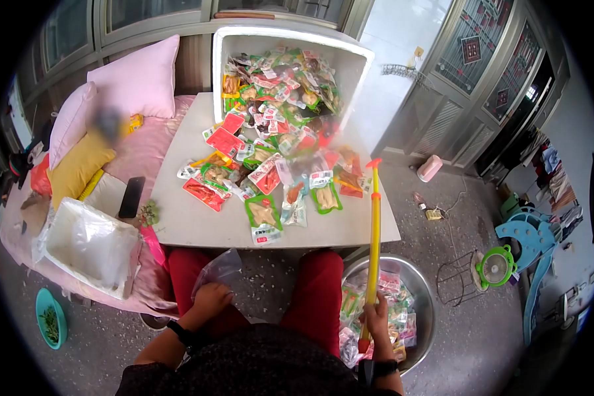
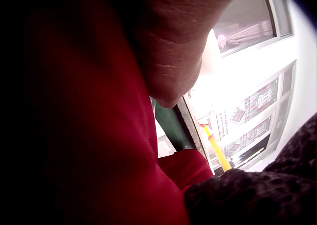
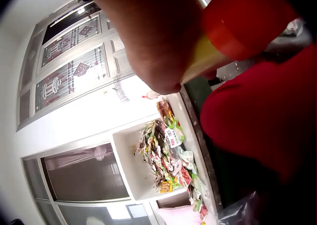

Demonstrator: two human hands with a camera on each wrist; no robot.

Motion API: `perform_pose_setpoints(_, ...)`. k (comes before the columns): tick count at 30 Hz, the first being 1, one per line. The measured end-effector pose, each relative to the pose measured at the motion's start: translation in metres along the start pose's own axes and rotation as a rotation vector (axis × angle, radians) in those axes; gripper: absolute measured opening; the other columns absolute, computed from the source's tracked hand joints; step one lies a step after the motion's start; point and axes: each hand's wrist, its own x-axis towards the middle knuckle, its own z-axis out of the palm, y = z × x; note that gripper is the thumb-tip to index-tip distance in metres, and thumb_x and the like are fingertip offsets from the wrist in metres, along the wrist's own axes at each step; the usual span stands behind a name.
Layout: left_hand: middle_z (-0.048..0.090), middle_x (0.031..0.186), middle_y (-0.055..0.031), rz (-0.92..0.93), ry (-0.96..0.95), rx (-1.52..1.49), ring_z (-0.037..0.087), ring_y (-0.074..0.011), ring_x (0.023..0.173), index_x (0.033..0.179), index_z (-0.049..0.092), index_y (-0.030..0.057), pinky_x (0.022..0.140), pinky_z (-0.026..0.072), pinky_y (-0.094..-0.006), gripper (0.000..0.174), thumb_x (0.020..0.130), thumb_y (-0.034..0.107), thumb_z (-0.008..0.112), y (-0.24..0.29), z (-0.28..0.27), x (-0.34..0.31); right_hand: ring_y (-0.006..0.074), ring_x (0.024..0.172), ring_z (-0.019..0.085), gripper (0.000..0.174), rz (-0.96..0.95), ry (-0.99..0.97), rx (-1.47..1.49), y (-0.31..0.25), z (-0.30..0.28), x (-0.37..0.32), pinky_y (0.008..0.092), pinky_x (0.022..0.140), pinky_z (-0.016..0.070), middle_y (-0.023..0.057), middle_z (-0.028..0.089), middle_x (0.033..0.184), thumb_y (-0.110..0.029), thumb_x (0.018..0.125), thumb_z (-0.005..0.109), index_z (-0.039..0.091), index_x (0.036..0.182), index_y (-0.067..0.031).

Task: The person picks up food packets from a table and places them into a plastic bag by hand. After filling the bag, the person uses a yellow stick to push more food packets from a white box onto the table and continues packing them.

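Observation:
My right hand (image 1: 376, 320) grips the lower end of a long yellow tube with red ends (image 1: 374, 237), held upright beside the table's right edge. The tube also shows in the right wrist view (image 3: 218, 46) and in the left wrist view (image 2: 215, 150). My left hand (image 1: 211, 297) rests on my left thigh, in red trousers (image 1: 188, 270), and holds a clear plastic bag (image 1: 219, 267). A white table (image 1: 185, 224) in front carries a heap of snack packets (image 1: 270, 171) spilling from a tipped white foam box (image 1: 290, 63).
A metal basin (image 1: 426, 297) with more packets sits on the floor at my right. A foam box lined with plastic (image 1: 89, 244), a phone (image 1: 131, 197) and pink pillows (image 1: 142, 76) lie on the bed at left. A green fan (image 1: 496, 265) stands at right.

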Motion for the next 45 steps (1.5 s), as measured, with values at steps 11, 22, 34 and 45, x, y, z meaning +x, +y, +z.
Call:
perform_pose_setpoints(11,0.052,0.065,-0.0103,-0.011,0.021,-0.023,0.052,-0.0276,0.062,0.067,0.051,0.0074,0.056,0.0416,-0.0388,0.019,0.070,0.026,0.055,-0.003,0.003,-0.006,0.0117,0.042,0.046,0.047,0.023,-0.060,-0.161,-0.029,0.008,0.082,0.0253,0.037,0.0386,0.0047,0.046,0.058,-0.008,0.078,0.047,0.027,0.119,-0.0028)
perform_pose_setpoints(22,0.055,0.068,-0.0091,-0.011,-0.047,0.014,0.054,-0.0261,0.065,0.073,0.057,0.0090,0.058,0.0425,-0.0372,0.016,0.071,0.025,0.054,-0.004,0.004,0.000,0.0110,0.043,0.045,0.044,0.014,-0.025,-0.089,-0.015,-0.013,0.021,0.0240,0.038,0.0381,0.0041,0.046,0.063,-0.004,0.078,0.045,0.029,0.118,-0.0049)
perform_pose_setpoints(34,0.052,0.063,-0.0117,-0.070,-0.006,-0.016,0.052,-0.0286,0.060,0.064,0.050,0.0061,0.054,0.0411,-0.0397,0.022,0.070,0.027,0.054,-0.001,-0.001,-0.001,0.0105,0.043,0.045,0.044,-0.319,-0.108,-0.012,-0.116,0.102,0.203,0.0241,0.038,0.0377,0.0049,0.048,0.063,-0.008,0.077,0.048,0.033,0.118,-0.0049)
perform_pose_setpoints(45,0.051,0.061,-0.0104,-0.039,-0.004,-0.013,0.052,-0.0276,0.058,0.063,0.049,0.0075,0.053,0.0410,-0.0399,0.022,0.070,0.028,0.054,-0.005,0.009,0.000,0.0258,0.073,0.055,0.036,-0.387,-0.055,-0.182,-0.179,0.187,0.358,0.0336,0.063,0.0442,0.0181,0.053,0.085,-0.014,0.075,0.047,0.039,0.109,-0.0020)
